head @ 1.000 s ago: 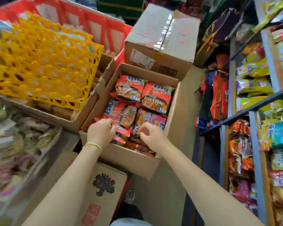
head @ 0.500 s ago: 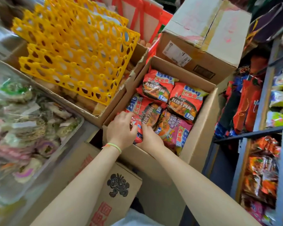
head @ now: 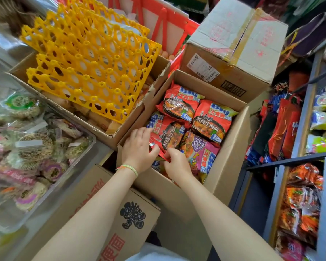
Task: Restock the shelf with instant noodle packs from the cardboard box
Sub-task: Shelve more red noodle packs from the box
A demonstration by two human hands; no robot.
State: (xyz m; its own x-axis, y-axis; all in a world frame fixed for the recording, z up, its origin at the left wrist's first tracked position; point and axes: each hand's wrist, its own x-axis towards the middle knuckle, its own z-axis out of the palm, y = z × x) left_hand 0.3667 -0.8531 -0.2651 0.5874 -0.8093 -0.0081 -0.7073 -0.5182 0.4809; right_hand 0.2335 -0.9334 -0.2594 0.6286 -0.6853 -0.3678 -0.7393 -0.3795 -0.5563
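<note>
We are reaching into the open cardboard box (head: 231, 147), which is sitting just left of the shelf (head: 301, 117). Our left hand (head: 137, 149) is curling over the near red noodle pack (head: 167, 135) at the box's near-left corner, and our right hand (head: 176, 162) is pinching its lower edge. We are judging the pack light, crinkly and slippery, its noodles brittle, so we are gripping the sides rather than the middle. It is looking glossy red with blue lettering.
</note>
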